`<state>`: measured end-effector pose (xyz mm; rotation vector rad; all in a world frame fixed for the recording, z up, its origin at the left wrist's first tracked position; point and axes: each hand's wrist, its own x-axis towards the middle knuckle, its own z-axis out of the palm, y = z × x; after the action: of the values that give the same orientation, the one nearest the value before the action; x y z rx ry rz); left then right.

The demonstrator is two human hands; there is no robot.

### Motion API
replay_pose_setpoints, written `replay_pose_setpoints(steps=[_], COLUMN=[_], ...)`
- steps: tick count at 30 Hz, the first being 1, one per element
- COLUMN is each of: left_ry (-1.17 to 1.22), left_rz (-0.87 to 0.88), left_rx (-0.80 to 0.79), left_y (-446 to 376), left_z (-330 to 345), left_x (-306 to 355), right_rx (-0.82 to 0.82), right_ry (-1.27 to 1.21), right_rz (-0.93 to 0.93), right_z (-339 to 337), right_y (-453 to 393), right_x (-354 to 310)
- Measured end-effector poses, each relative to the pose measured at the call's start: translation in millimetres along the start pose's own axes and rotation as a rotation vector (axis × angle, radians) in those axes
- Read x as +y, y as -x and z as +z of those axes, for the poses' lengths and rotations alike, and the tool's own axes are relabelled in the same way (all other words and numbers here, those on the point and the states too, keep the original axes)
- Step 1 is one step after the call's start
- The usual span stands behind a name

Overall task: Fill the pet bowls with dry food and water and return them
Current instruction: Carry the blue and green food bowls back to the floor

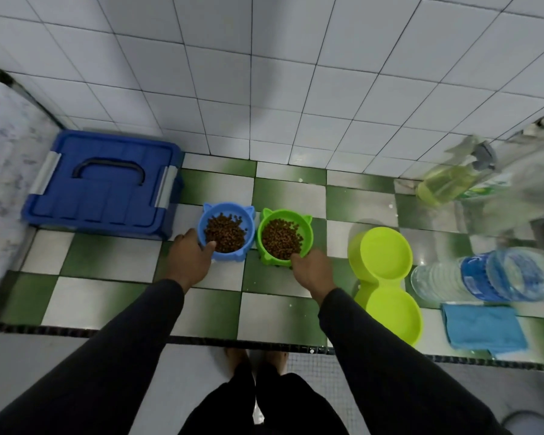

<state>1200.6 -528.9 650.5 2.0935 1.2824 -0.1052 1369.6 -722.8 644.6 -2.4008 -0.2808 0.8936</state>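
Two cat-eared bowls stand side by side on the green-and-white checkered ledge, both holding brown dry food. My left hand grips the near left rim of the blue bowl, thumb over the edge. My right hand holds the near rim of the green bowl. To the right lies a lime double bowl with both wells looking empty. A large clear water bottle with a blue label lies on its side further right.
A closed blue storage box with a handle sits at the left against the white tiled wall. A bottle of yellow liquid leans at the back right. A folded blue cloth lies near the ledge's front edge.
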Motion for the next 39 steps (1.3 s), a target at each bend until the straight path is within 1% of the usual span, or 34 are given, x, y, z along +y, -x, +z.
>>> replay_pose_setpoints(steps=[5,10,14,17,23,27,31,34,37,39], left_ry=[0.075,0.179,0.276,0.297,0.325,0.412,0.572,0.755,0.961,1.039], left_rz=[-0.062,-0.073,-0.091,-0.111,-0.162,-0.189,-0.215,-0.237,-0.294,-0.306], left_rx=[-0.011,-0.005,0.010,0.018,0.094,0.172,0.180,0.141,0.102,0.085], left_y=[0,-4,-10,-13,-8,0,3,0,-2,0], left_z=[5,11,15,16,22,23,22,19,14,12], left_x=[0,-2,-5,-5,-3,3,4,7,14,17], right_rx=[0.018,0.024,0.068,0.111,0.170,0.192,0.226,0.248,0.224,0.217], right_ry=[0.002,-0.033,-0.061,-0.062,-0.064,-0.104,-0.183,-0.285,-0.409,-0.464], right_rz=[0.000,0.035,0.060,0.076,0.106,0.112,0.108,0.085,0.079,0.077], right_z=[2,4,7,10,14,15,13,10,6,2], right_y=[-9,-17,-20,-20,-20,-17,-15,-13,-8,-5], right_x=[0,1,0,1,-2,-4,-6,-8,-11,-11])
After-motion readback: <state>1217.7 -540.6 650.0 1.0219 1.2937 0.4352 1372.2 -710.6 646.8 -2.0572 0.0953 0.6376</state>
